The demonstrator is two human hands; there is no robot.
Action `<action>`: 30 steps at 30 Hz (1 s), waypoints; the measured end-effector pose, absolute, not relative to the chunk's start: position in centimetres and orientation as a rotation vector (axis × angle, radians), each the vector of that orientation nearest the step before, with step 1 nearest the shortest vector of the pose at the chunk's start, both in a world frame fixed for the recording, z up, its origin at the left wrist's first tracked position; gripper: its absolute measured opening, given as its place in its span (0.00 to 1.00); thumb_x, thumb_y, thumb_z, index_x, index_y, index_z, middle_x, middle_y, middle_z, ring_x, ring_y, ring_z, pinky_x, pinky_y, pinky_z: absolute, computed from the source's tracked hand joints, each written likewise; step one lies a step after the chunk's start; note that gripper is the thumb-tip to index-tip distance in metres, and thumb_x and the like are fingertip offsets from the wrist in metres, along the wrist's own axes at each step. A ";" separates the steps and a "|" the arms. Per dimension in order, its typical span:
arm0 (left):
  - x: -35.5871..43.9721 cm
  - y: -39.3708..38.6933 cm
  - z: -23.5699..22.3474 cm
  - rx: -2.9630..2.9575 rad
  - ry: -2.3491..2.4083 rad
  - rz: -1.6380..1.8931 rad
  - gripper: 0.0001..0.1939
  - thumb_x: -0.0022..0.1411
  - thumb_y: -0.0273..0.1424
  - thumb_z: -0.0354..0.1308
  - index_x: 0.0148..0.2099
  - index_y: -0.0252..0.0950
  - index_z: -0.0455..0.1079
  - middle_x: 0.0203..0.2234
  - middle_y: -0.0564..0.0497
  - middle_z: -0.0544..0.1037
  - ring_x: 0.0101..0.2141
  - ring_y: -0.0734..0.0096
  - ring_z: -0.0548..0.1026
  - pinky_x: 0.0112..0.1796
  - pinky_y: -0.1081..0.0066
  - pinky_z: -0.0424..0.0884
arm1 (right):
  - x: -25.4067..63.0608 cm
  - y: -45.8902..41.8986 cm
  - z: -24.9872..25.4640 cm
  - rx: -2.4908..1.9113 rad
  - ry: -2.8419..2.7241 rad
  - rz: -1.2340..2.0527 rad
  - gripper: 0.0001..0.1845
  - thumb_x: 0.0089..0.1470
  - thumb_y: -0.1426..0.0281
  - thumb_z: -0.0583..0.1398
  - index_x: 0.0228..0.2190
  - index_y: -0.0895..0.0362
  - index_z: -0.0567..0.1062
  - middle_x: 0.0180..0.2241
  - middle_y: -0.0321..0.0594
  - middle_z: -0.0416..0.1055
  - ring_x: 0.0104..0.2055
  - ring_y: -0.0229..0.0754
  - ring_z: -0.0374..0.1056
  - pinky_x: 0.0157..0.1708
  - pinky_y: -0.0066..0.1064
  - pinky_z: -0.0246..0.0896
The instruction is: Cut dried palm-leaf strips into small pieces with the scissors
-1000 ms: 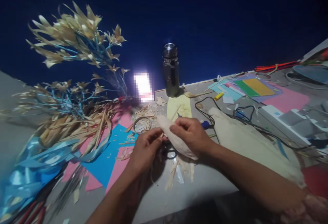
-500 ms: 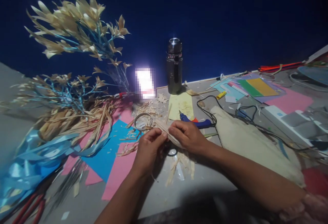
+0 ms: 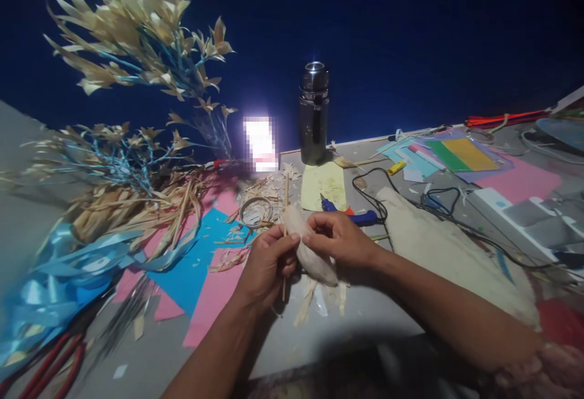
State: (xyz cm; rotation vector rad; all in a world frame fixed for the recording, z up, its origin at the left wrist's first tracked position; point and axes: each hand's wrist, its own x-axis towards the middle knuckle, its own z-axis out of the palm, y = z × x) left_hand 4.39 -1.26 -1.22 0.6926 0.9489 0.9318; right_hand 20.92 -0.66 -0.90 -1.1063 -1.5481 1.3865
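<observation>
Left hand (image 3: 269,259): we have thumb and fingers closed on the stick (image 3: 286,191), its top pointing at the table's far edge.
Right hand (image 3: 342,241): we pinch the husk (image 3: 314,259) between thumb and fingertips, almost no gap left.
Husk: we hold it between both hands, above the middle of the table (image 3: 296,347), one end slanting toward the near edge; it lies just beside the stick.
Glue gun (image 3: 364,219): on its side, just beyond our right hand.
Ring (image 3: 243,218): among scraps, beyond our left hand.
Far edge: the bottle (image 3: 314,128) stands upright here, the yellow sheet (image 3: 319,183) on its near side.
Left side: flowers (image 3: 123,40), ribbon (image 3: 50,277); scissors (image 3: 57,367) at the near left corner.
Right side: a cream bundle (image 3: 447,253), then a power strip (image 3: 515,219) farther right.
</observation>
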 end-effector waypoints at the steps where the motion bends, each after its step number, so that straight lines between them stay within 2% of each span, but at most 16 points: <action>1: 4.4 -1.3 -1.2 0.696 0.946 0.931 0.14 0.48 0.34 0.72 0.30 0.32 0.71 0.16 0.61 0.61 0.16 0.85 0.52 0.17 0.81 0.47 | 20.9 -0.7 -0.8 -1.107 -1.541 1.414 0.10 0.52 0.64 0.61 0.28 0.58 0.72 0.26 0.35 0.69 0.27 0.37 0.62 0.25 0.25 0.55; 5: 4.6 -1.9 -1.8 0.773 1.015 0.954 0.14 0.50 0.35 0.71 0.35 0.31 0.76 0.19 0.56 0.69 0.17 0.81 0.60 0.19 0.78 0.56 | 21.0 -0.6 -1.1 -1.175 -1.663 1.294 0.07 0.49 0.68 0.59 0.23 0.58 0.70 0.22 0.33 0.64 0.26 0.35 0.58 0.24 0.25 0.51; 8: 4.4 -2.3 -2.4 0.920 1.134 0.985 0.13 0.50 0.36 0.71 0.34 0.32 0.77 0.23 0.51 0.76 0.23 0.74 0.69 0.25 0.75 0.64 | 21.0 -0.6 -1.4 -1.246 -1.827 1.105 0.07 0.49 0.71 0.58 0.21 0.58 0.68 0.20 0.31 0.61 0.24 0.34 0.55 0.23 0.26 0.46; 12: 4.0 -2.6 -2.9 1.039 1.206 0.970 0.14 0.53 0.40 0.69 0.35 0.33 0.78 0.26 0.49 0.79 0.28 0.68 0.73 0.28 0.74 0.67 | 20.9 -0.6 -1.5 -1.295 -1.962 0.973 0.07 0.50 0.71 0.59 0.22 0.58 0.69 0.19 0.31 0.62 0.22 0.34 0.55 0.23 0.26 0.43; 16: 3.7 -2.5 -3.1 0.964 1.139 0.934 0.16 0.52 0.40 0.70 0.35 0.32 0.79 0.24 0.49 0.78 0.27 0.67 0.73 0.29 0.72 0.67 | 20.9 -0.7 -1.3 -1.311 -2.008 0.952 0.07 0.51 0.72 0.59 0.22 0.58 0.70 0.19 0.31 0.63 0.23 0.34 0.56 0.24 0.26 0.43; 20: 4.2 -2.7 -3.5 0.939 1.156 0.970 0.16 0.52 0.40 0.70 0.38 0.32 0.79 0.28 0.47 0.80 0.30 0.65 0.75 0.32 0.70 0.70 | 20.9 -0.6 -1.5 -1.342 -2.044 0.918 0.07 0.50 0.71 0.60 0.22 0.57 0.70 0.19 0.31 0.63 0.22 0.34 0.56 0.24 0.27 0.42; 22: 4.5 -3.0 -3.0 0.925 1.114 0.966 0.16 0.51 0.39 0.70 0.37 0.32 0.79 0.26 0.48 0.78 0.28 0.67 0.74 0.31 0.70 0.70 | 20.9 -0.4 -1.8 -1.370 -2.035 0.894 0.08 0.50 0.71 0.61 0.22 0.57 0.69 0.19 0.30 0.62 0.22 0.34 0.54 0.25 0.28 0.41; 24: 4.2 -3.2 -1.6 0.857 0.998 0.916 0.16 0.48 0.38 0.72 0.34 0.32 0.78 0.21 0.51 0.74 0.22 0.73 0.68 0.25 0.74 0.66 | 20.9 0.0 -2.1 -1.422 -1.948 0.890 0.09 0.49 0.72 0.61 0.20 0.57 0.68 0.18 0.30 0.61 0.22 0.34 0.52 0.26 0.28 0.41; 27: 1.3 -3.4 2.1 0.724 0.930 0.868 0.19 0.39 0.39 0.76 0.28 0.33 0.75 0.17 0.56 0.67 0.15 0.83 0.54 0.16 0.79 0.52 | 21.1 0.7 -2.4 -1.452 -1.798 0.940 0.11 0.50 0.73 0.60 0.19 0.57 0.67 0.18 0.30 0.60 0.22 0.34 0.53 0.26 0.28 0.43; 28: -0.4 -3.4 3.5 0.707 0.969 0.911 0.20 0.35 0.39 0.78 0.26 0.34 0.74 0.17 0.55 0.68 0.16 0.83 0.53 0.15 0.79 0.50 | 21.2 0.9 -2.4 -1.442 -1.768 0.960 0.10 0.51 0.72 0.59 0.20 0.57 0.68 0.18 0.31 0.61 0.23 0.35 0.55 0.26 0.28 0.45; 30: -4.6 -3.2 5.7 0.663 1.082 1.097 0.20 0.34 0.38 0.78 0.23 0.37 0.70 0.18 0.55 0.70 0.18 0.79 0.59 0.16 0.79 0.57 | 21.5 1.3 -2.5 -1.425 -1.704 0.981 0.10 0.53 0.70 0.59 0.21 0.58 0.70 0.20 0.32 0.64 0.25 0.36 0.58 0.26 0.27 0.48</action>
